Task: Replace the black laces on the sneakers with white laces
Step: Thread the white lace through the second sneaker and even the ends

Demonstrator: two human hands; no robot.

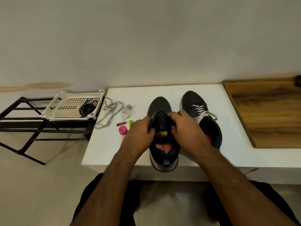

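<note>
Grip of both hands, left hand [139, 130] and right hand [184, 126], clamped on near sneaker [160, 103] tongue.

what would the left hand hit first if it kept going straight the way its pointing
The left hand points up and right, and it already grips the near sneaker at the tongue, so that sneaker comes first. Past it lies the right hand, probably, though depth is unclear.

Two dark shoes sit on a white table [101, 149]. The left hand [138, 134] and the right hand [184, 128] hold the sides of the near shoe [160, 105], which has no lace. The other shoe [193, 98] has a white lace [202, 114]. A loose white lace [110, 111] lies on the table. Black laces [87, 108] sit in a white basket [53, 108] on a black rack [24, 121].
</note>
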